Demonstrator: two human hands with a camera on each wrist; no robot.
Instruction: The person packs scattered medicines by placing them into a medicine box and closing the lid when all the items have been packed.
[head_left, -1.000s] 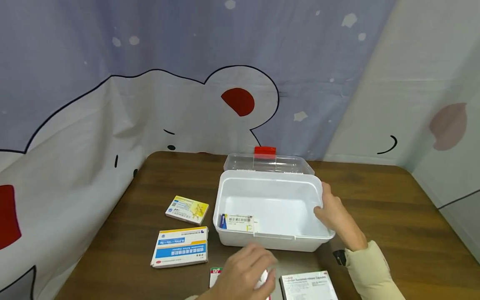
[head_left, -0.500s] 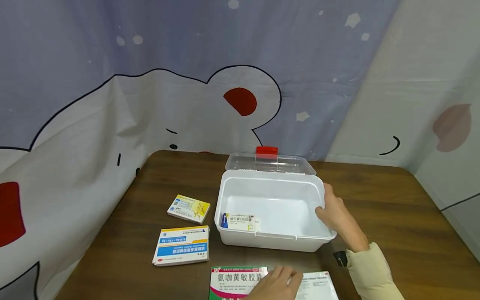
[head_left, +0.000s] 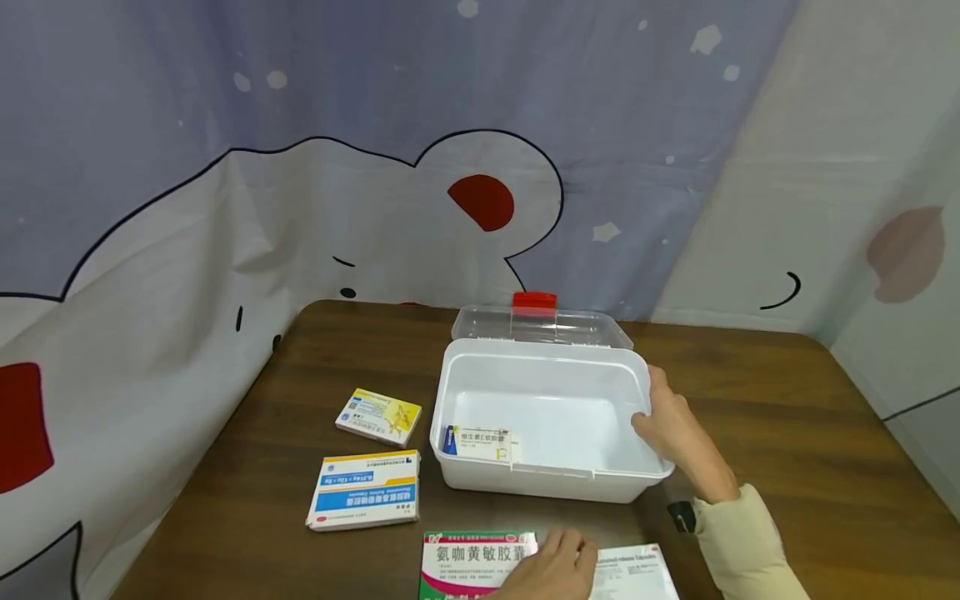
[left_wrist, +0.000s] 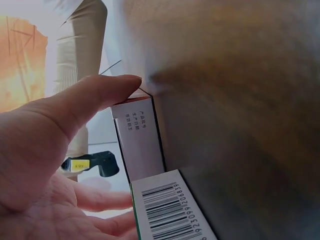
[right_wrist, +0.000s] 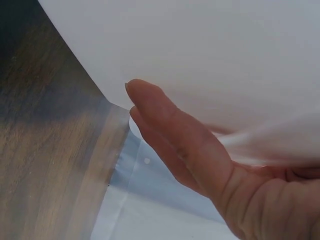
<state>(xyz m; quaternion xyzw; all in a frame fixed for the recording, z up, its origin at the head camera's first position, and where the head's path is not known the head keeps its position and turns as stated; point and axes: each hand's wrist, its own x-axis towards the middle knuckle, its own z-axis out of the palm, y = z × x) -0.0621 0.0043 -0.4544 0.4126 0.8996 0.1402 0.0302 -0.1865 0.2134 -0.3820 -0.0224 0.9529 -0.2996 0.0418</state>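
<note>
My right hand (head_left: 671,425) grips the right wall of a white plastic storage box (head_left: 540,483), thumb inside the rim. In the right wrist view, the fingers (right_wrist: 185,140) lie against its pale wall. Inside, at the front left, lies a small vitamin E capsule box (head_left: 480,444). Near the front edge of the view, my left hand (head_left: 555,571) holds a white medicine box (head_left: 637,575) at its left end. Its thumb is on that box's edge in the left wrist view. A green, white and pink medicine box (head_left: 476,562) lies beside it, partly covered by the hand.
The storage box's clear lid (head_left: 577,329) with a red latch (head_left: 534,302) is folded back behind it. To the left lie a yellow-and-white medicine box (head_left: 378,417) and a blue-and-white one (head_left: 363,490). A printed curtain (head_left: 337,225) hangs behind the wooden table (head_left: 750,392).
My left hand has moved right and down from over the green-and-pink box to the white medicine box, uncovering most of the former's printed face. My right hand stays on the storage box.
</note>
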